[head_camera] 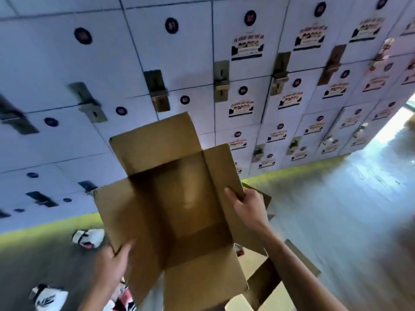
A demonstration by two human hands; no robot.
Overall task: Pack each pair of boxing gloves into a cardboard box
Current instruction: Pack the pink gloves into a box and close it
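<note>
An open cardboard box (179, 198) is held up in front of me with all of its flaps spread and nothing inside. My left hand (112, 263) grips its left flap near the lower corner. My right hand (244, 205) pinches the edge of its right flap. A white boxing glove with black and red marks (88, 237) lies on the floor to the left. Another white glove (50, 298) lies at the lower left, and part of a red and white glove (124, 299) shows under the box.
A wall of white lockers (202, 63) with brass latches and stickers fills the upper view. More cardboard boxes (269, 283) sit below on the right. The shiny floor (336, 209) runs off to the right toward bright light.
</note>
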